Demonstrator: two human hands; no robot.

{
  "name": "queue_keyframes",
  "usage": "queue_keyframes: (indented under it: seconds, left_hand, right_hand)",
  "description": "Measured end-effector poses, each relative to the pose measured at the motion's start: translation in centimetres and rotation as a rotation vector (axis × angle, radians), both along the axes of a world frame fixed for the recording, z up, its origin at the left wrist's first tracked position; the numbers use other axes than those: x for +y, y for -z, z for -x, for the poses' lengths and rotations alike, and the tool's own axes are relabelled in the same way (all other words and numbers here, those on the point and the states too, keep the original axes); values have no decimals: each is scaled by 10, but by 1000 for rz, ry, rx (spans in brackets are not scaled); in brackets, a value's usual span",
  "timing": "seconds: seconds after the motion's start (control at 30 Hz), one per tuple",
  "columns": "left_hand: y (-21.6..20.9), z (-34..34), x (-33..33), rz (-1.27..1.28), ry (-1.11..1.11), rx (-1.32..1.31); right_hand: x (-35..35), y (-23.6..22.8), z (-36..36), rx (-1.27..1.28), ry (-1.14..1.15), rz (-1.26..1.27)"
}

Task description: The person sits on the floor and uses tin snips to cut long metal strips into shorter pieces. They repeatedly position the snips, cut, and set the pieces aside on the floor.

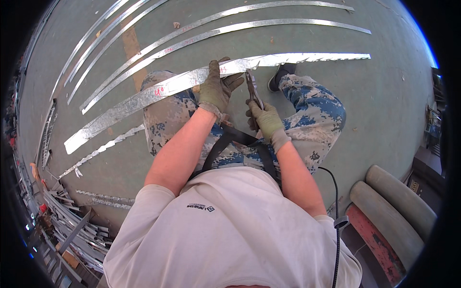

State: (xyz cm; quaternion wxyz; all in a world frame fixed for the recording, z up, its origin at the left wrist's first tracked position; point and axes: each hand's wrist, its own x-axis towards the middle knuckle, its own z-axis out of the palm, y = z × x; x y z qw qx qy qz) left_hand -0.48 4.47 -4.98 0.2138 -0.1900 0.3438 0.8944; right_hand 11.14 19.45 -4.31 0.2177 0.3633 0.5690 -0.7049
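Note:
A long silvery sheet-metal strip lies crosswise before me, over my left knee. Red marks show on its face, and its near edge is jagged and curled toward the right end. My gloved left hand grips the strip near its middle, one digit across the top face and the others by the near edge. In my gloved right hand is a pair of tin snips, fingers closed round the handles. The jaws meet the near edge of the strip, just right of my left hand; whether they are closed cannot be seen.
Several narrow metal strips lie beyond on the green floor. A twisted offcut rests at left, above a heap of scrap metal. Thick grey rolls stand at lower right, near a black cable.

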Motion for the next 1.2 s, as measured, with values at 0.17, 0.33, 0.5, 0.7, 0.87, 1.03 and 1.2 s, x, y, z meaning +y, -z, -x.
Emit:
queue_keyframes:
  seconds: [0.17, 0.33, 0.5, 0.7, 0.87, 1.03, 1.2]
  left_hand:
    - [-2, 0, -1, 14, -8, -1]
    - [-5, 1, 2, 33, -28, -29]
    - [2, 1, 1, 45, -34, -44]
    - [13, 2, 1, 42, -29, -58]
    - [32, -7, -2, -28, -26, -65]
    - [17, 0, 6, 88, -52, -86]
    - [14, 0, 4, 100, -66, -96]
  right_hand:
    - [10, -20, 6, -59, 27, 343]
    - [7, -17, 8, -87, 28, 309]
    - [-14, -8, 9, -95, 9, 52]
    - [-29, 57, 9, 90, -232, -694]
    - [-35, 34, 5, 4, -357, -910]
    - [-29, 37, 6, 56, -359, -965]
    - [-23, 46, 7, 97, -358, -937]
